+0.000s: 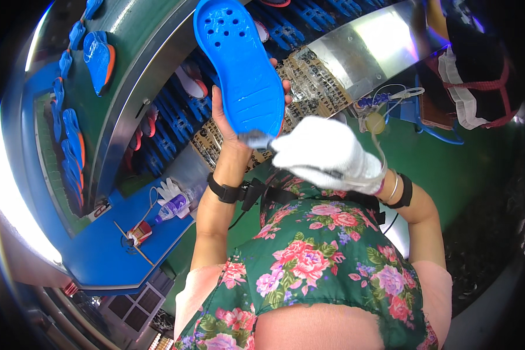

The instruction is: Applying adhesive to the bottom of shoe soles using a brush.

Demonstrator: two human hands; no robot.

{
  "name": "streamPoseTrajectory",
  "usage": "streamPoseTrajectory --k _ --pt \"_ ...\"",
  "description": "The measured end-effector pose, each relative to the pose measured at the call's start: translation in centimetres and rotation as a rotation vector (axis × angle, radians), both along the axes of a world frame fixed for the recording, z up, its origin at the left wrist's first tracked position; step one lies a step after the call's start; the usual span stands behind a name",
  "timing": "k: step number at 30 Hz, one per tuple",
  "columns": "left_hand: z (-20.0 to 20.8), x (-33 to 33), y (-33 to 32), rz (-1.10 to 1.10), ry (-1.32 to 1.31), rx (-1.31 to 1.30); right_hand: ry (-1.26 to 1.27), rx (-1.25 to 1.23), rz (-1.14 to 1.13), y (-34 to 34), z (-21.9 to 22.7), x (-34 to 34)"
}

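A blue shoe sole with a group of round holes at its far end is held up by my bare left hand. The thumb lies along the sole's left edge, and fingertips show past its right edge. My right hand wears a white glove and is closed around a brush. Motion smears the brush's dark bristles, which are at the sole's near end; whether they touch it, I cannot tell. The blue surface has wet-looking shiny streaks. The glove hides most of the brush handle.
To the left, several blue-and-orange soles lie on a green conveyor belt. Blue racks stand behind the sole, beside taped cardboard on a metal ledge. A blue table holds a bottle and a spare white glove.
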State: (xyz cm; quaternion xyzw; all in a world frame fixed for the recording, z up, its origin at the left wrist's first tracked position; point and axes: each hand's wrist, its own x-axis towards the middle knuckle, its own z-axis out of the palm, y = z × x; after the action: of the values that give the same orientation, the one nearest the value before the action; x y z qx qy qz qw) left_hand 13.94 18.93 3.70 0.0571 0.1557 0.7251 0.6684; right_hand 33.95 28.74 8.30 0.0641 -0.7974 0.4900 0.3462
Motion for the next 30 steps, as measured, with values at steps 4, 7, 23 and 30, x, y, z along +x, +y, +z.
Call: streamPoseTrajectory --k 4,7,23,30 --pt "-0.4 -0.3 -0.7 -0.023 0.037 0.015 -0.096 -0.439 0.115 -0.4 -0.1 0.7" --pt "0.4 -0.2 -0.4 -0.083 -0.063 0.019 -0.132 -0.627 -0.034 0.1 -0.3 0.2" --pt "-0.1 -1.3 -0.6 -0.41 -0.11 -0.003 0.001 0.117 -0.064 -0.9 -2.1 2.4" --pt "0.1 -1.2 -0.9 -0.375 -0.077 -0.041 0.002 -0.413 0.074 -1.4 -1.6 2.3"
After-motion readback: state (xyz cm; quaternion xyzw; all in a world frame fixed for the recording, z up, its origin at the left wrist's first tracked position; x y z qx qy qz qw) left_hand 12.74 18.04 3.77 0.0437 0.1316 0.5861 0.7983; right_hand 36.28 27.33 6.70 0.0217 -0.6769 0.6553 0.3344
